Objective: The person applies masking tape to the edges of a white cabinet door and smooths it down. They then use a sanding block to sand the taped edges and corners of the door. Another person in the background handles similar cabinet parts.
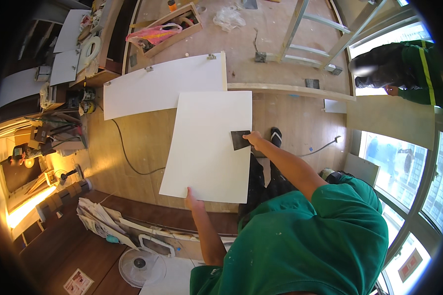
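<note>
A large white board (211, 147) spans the space in front of me, its far end overlapping another white panel (152, 83). My left hand (194, 200) grips the board's near edge, with the thumb on top and the other fingers hidden beneath. In my right hand (252, 139) is a dark grey square of sandpaper (239, 140), pinched at its right side. The sandpaper lies over the board's right edge, about midway along it. Metal clips (211, 57) sit on the far edge of the white panel.
A large worktable (275, 59) stands ahead, bearing a wooden tray (199, 24), clear plastic (229, 18) and a metal ladder (305, 49). A black cable (125, 147) crosses the wood floor. A fan (142, 265) is at lower left. Another person in green (413, 73) is at far right.
</note>
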`<state>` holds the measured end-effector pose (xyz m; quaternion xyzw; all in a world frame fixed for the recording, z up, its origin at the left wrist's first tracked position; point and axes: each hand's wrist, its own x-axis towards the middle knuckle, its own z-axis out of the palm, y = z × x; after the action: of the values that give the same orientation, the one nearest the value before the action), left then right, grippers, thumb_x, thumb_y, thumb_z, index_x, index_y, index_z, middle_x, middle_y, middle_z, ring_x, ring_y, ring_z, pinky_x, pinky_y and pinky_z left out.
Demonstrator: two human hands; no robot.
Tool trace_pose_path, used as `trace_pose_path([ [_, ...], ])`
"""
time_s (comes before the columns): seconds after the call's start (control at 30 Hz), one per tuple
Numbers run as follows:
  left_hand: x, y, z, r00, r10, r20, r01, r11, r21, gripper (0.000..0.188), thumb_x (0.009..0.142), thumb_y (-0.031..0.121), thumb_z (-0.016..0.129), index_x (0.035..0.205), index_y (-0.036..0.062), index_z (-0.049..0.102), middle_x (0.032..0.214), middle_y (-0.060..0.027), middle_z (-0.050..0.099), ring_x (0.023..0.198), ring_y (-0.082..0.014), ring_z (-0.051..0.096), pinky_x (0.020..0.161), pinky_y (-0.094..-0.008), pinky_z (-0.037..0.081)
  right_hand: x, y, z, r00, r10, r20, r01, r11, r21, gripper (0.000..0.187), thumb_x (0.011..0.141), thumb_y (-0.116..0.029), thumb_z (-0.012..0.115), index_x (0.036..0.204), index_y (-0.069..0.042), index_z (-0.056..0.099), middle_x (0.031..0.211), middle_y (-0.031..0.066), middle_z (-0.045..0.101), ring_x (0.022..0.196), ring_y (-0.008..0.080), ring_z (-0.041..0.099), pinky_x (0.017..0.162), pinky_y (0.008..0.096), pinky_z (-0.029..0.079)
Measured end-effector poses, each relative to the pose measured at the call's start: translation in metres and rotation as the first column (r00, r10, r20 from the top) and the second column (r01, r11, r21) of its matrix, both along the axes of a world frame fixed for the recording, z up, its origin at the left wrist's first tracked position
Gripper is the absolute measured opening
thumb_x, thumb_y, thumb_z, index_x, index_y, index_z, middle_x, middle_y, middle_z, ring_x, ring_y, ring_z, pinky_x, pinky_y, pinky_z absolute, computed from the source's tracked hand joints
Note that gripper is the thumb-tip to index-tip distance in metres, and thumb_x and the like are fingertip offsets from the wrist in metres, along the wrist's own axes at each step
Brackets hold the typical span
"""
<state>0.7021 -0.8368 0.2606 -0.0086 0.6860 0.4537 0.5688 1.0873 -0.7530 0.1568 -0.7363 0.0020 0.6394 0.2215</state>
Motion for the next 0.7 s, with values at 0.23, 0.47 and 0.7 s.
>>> trace_pose_path([
  [0.23, 0.007, -0.011, 0.000, 0.997, 0.076, 0.023, -0.075, 0.996, -0.038, 0.045, 0.108, 0.026, 0.047, 0.137, -0.0090, 0.048, 0.137, -0.0182, 0.056, 0.127, -0.0330, 0.054, 0.111, -0.0464, 0.043, 0.001, 0.009, 0.032, 0.999, 0.047, 0.016, -0.047, 0.999, -0.003, 0.040, 0.089, -0.023, 0.077, 0.117, 0.004, 0.067, 0.111, 0.0133, 0.069, 0.093, 0.0238, 0.065, 0.075, 0.0383, 0.050],
  [0.47, -0.015, 0.001, 0.042, 0.987, -0.135, 0.085, 0.127, 0.988, 0.089, 0.055, 0.108, 0.034, 0.045, 0.144, -0.0069, 0.043, 0.144, -0.0197, 0.053, 0.132, -0.0357, 0.051, 0.113, -0.0492, 0.041, -0.003, -0.020, 0.036, 0.989, -0.025, 0.148, -0.033, 0.927, 0.374, 0.041, 0.085, -0.032, 0.079, 0.090, 0.007, 0.068, 0.072, 0.0102, 0.061, 0.064, 0.0209, 0.056, 0.056, 0.0419, 0.045],
  [0.7, 0.026, 0.029, 0.081, 0.867, -0.493, 0.074, 0.432, 0.818, 0.379, 0.065, 0.102, 0.046, 0.041, 0.145, -0.0027, 0.045, 0.143, -0.0209, 0.053, 0.128, -0.0368, 0.053, 0.107, -0.0505, 0.045, 0.030, -0.089, 0.201, 0.923, -0.281, 0.263, 0.119, 0.858, 0.499, 0.047, 0.090, -0.036, 0.072, 0.104, 0.009, 0.068, 0.088, 0.0178, 0.070, 0.085, 0.0231, 0.064, 0.076, 0.0415, 0.050],
])
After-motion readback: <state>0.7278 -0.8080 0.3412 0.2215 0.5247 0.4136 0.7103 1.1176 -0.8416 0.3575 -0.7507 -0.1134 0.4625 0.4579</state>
